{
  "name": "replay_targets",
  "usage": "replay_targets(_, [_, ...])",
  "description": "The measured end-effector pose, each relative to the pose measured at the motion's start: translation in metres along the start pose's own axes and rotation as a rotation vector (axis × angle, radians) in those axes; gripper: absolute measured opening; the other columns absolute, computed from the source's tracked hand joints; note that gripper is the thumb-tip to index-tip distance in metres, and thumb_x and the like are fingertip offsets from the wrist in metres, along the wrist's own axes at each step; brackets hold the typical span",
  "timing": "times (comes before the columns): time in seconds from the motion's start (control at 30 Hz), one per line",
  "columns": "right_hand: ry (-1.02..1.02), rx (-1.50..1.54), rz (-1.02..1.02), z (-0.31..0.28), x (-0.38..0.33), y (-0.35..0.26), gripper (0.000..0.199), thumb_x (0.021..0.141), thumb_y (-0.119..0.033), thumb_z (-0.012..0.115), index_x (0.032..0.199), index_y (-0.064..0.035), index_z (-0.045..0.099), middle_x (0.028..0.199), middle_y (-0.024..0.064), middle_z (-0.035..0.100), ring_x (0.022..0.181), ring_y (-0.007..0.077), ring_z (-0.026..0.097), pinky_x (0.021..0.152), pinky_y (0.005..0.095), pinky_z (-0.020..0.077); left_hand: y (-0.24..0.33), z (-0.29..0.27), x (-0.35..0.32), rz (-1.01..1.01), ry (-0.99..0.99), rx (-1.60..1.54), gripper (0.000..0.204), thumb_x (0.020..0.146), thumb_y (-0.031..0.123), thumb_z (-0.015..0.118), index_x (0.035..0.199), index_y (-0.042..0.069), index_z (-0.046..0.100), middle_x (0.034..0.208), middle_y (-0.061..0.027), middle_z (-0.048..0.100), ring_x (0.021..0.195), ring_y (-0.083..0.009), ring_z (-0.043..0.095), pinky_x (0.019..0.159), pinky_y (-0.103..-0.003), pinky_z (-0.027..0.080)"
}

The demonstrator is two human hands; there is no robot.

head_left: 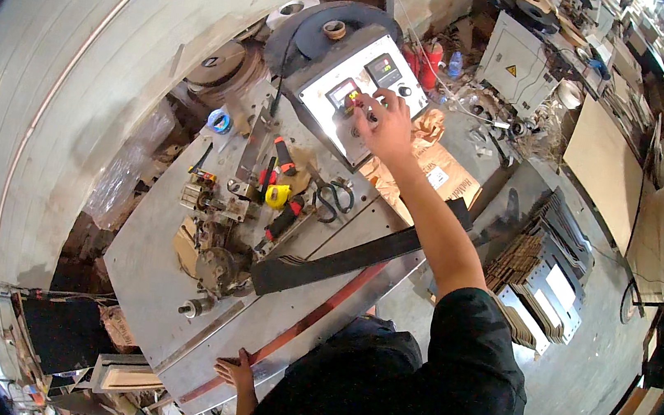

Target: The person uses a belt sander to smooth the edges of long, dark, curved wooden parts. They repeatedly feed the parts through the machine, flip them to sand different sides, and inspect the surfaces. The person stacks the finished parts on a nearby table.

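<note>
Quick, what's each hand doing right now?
Left hand: open, resting on the metal table, holding nothing.
Right hand: half-curled at the control panel; whether it grips anything there, I can't tell.

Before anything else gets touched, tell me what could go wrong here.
The right hand is at the control panel, near a black knob that might be bumped by mistake. The yellow tape measure lies on the metal tabletop near the metal mechanism; if nudged, it could perhaps foul it.
</note>
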State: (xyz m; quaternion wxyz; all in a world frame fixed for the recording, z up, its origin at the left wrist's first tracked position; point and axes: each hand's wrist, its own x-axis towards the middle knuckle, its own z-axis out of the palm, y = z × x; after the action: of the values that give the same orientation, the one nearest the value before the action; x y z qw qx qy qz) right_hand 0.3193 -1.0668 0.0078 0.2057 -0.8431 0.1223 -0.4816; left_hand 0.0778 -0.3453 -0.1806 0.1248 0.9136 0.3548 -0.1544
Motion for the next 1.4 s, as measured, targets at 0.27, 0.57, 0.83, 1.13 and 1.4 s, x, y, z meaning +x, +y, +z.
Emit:
replay_targets(0.27, [-0.089, -0.046, -0.031, -0.002, -0.028, -0.027, 0.029, 0.096, -0.03, 0.075, 0.122, -0.0209, 0.08, 0.125, 0.0095, 0.067, 0.112, 0.0345, 0.065, 0.1, 0.0494, 0.0516, 0.003, -0.002, -0.005, -0.033, 0.002, -0.017, 0.131, 0.092, 0.085, 0.065, 0.179, 0.008, 0.006, 0.186, -0.0253, -0.003, 0.172, -0.0431, -0.002, 0.135, -0.065, 0.008])
replay_targets(0.57, [-0.065, -0.099, -0.05, 0.0, -0.035, -0.027, 0.032, 0.097, -0.03, 0.075, 0.127, -0.0203, 0.078, 0.125, 0.0103, 0.067, 0.114, 0.0355, 0.064, 0.099, 0.0503, 0.0519, 0.007, 0.003, -0.004, -0.043, 0.031, 0.008, 0.13, 0.092, 0.087, 0.063, 0.18, 0.009, 0.007, 0.186, -0.0248, -0.002, 0.173, -0.0416, 0.001, 0.135, -0.065, 0.009])
replay_targets(0.83, [0.102, 0.063, 0.396, 0.009, -0.018, 0.049, 0.042, 0.096, -0.021, 0.079, 0.136, -0.0088, 0.072, 0.126, 0.0197, 0.069, 0.116, 0.0433, 0.066, 0.101, 0.0528, 0.0547, 0.01, 0.005, -0.005, -0.033, 0.054, -0.004, 0.129, 0.092, 0.086, 0.063, 0.179, 0.007, 0.011, 0.185, -0.0268, 0.003, 0.172, -0.0439, 0.002, 0.135, -0.065, 0.011])
replay_targets(1.13, [0.122, 0.113, 0.541, 0.035, -0.011, 0.117, 0.046, 0.093, -0.019, 0.083, 0.135, -0.0047, 0.074, 0.121, 0.0212, 0.074, 0.096, 0.0331, 0.076, 0.089, 0.044, 0.0597, 0.001, 0.006, 0.001, -0.004, 0.044, -0.04, 0.13, 0.092, 0.086, 0.063, 0.179, 0.007, 0.008, 0.185, -0.0271, -0.002, 0.172, -0.0441, 0.001, 0.134, -0.065, 0.01])
replay_targets(1.4, [0.091, 0.137, 0.585, 0.031, -0.006, 0.123, 0.034, 0.094, -0.02, 0.082, 0.124, -0.0035, 0.08, 0.119, 0.0213, 0.076, 0.103, 0.0375, 0.076, 0.093, 0.0452, 0.0594, 0.005, 0.004, -0.004, -0.019, 0.014, -0.025, 0.132, 0.092, 0.09, 0.059, 0.179, 0.007, 0.005, 0.186, -0.0265, -0.003, 0.173, -0.0423, -0.003, 0.135, -0.064, 0.008])
